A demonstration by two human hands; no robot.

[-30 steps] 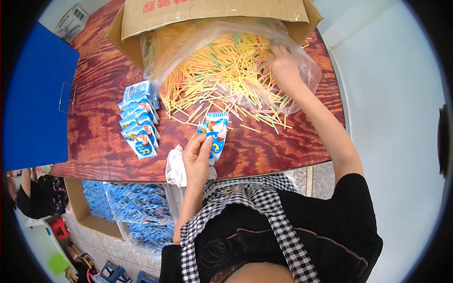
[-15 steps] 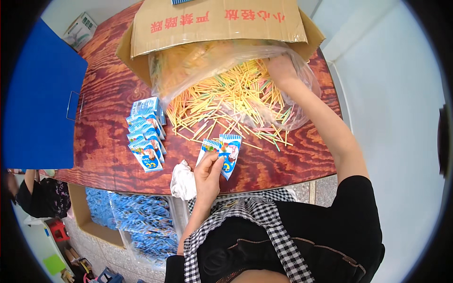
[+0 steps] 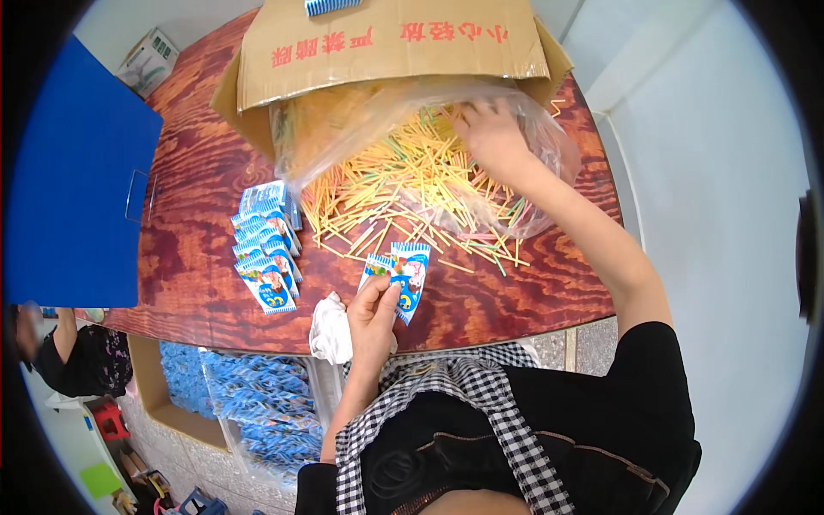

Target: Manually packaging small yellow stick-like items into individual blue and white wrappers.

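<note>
My left hand [image 3: 372,319] pinches two small blue-and-white packets [image 3: 411,268] upright, fanned side by side, above the near part of the table. My right hand [image 3: 499,148] reaches into a clear plastic bag [image 3: 558,154] at the mouth of a cardboard box. Its fingers are somewhat apart, over a heap of thin yellow, pink and green sticks [image 3: 412,172]; I see nothing held in them. Many sticks spill from the bag onto the table. To the left lies an overlapping row of similar packets [image 3: 268,249].
The cardboard box [image 3: 395,64] lies across the far side of the dark red wood-grain table [image 3: 197,163]. A white cloth [image 3: 331,330] sits by my left wrist. Below the edge, a carton [image 3: 180,421] holds many blue packets. A blue panel [image 3: 77,180] and another person's arm [image 3: 64,335] are left.
My right hand has shifted left within the bag, over the sticks, and its fingers show more. My left hand has moved slightly left with the two packets.
</note>
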